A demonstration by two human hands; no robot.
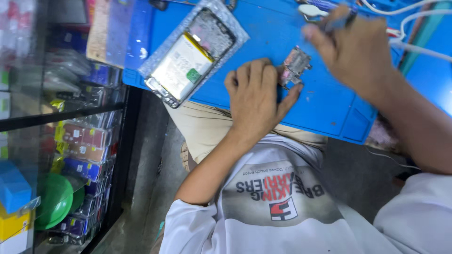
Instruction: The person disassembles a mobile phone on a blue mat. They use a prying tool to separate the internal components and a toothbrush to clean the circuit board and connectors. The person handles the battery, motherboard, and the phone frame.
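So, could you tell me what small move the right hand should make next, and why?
Probably lower the right hand and its thin tool toward the small circuit board. The left hand already pins that board to the blue mat, while the tool tip sits above it, blurred and apart.

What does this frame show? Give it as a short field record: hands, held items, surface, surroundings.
left hand: rests on the blue work mat, fingers pinning a small circuit board
right hand: blurred, above the board, holds a thin dark tool
opened phone: back off, battery showing, lies on the mat left of the hands
white cables: along the mat's upper right
glass showcase: on the left, stocked with small packaged goods
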